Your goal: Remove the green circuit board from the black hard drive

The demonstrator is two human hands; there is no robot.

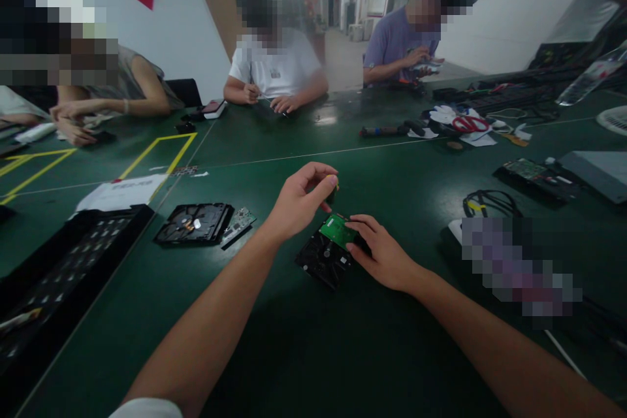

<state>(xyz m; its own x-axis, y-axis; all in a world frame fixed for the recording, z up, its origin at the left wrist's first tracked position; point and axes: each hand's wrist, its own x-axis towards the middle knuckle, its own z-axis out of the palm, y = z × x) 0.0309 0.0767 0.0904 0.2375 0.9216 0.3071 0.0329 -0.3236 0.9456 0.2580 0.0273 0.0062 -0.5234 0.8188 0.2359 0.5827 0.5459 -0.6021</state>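
While both forearms reach in over the green table [304,353], the black hard drive [323,260] lies flat near its middle, just ahead of the person, with a green circuit board [336,230] on its far end.
Left hand [298,201]: raised just above the drive's far end, thumb and forefinger pinching the top of a small dark tool with a yellow band [333,192]; other fingers curled.
Right hand [382,251]: palm down, fingers pressed together, fingertips resting on the board's right edge.
Left of the drive, well apart: a second opened drive [194,223] with a loose circuit board [238,222] just beside it; a black tray [59,274]; a white sheet [122,192].
Far side: red-handled scissors [469,123], a coiled black cable [490,202], three seated people.
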